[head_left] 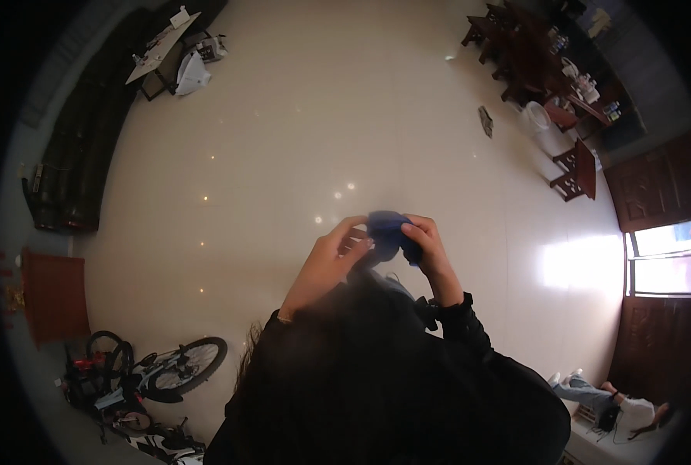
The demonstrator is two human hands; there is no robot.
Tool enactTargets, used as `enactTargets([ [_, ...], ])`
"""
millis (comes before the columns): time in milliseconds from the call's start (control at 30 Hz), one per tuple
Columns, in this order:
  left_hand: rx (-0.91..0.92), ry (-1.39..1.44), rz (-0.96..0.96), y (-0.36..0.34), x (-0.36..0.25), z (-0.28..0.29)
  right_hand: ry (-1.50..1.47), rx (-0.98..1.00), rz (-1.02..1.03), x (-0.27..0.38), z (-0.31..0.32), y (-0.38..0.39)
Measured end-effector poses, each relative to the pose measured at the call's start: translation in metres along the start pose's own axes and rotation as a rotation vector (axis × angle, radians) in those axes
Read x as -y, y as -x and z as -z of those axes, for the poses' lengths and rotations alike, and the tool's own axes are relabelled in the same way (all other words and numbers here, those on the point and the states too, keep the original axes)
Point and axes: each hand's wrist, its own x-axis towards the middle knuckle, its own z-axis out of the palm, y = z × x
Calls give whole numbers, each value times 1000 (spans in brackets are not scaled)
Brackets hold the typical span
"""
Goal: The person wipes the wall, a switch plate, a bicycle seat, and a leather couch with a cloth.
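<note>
A crumpled blue item (386, 231), apparently soft fabric, is held up in front of my body at the middle of the view. My left hand (334, 260) has its fingers curled at the item's left side, with the thumb raised against it. My right hand (430, 252) grips its right side, thumb pressed on the front. The lower part of the item is shadowed and hard to make out, and my dark hair and black sleeves hide what lies below.
Bicycles (175, 368) stand lower left, a wooden cabinet (55, 298) and black sofa (74, 170) left, a white-topped table (159, 50) upper left. Dark wooden furniture (574, 170) and a white bin (537, 115) line the upper right. Another person (632, 415) is at lower right, near wooden doors.
</note>
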Motion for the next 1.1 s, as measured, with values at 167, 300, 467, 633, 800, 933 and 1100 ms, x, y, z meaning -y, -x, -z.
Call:
enactTargets([
  [167,-261,179,-119,-119,-15,88,154,141,-86,59,-19,-171],
  [300,-360,214,-182,-220,0,171,257,134,-15,62,-29,-309],
  [467,-393,178,-10,-345,1,289,362,133,-66,69,-19,-481],
  [633,-333,55,-188,-491,-55,393,366,-46,64,102,31,-633],
  [800,-438,-239,-266,-627,-111,470,418,-515,336,121,124,-739],
  [933,-529,-332,-292,-743,-124,524,359,-725,229,120,220,-822],
  [1100,-534,-360,-307,-877,-144,574,211,-678,117,149,299,-959],
])
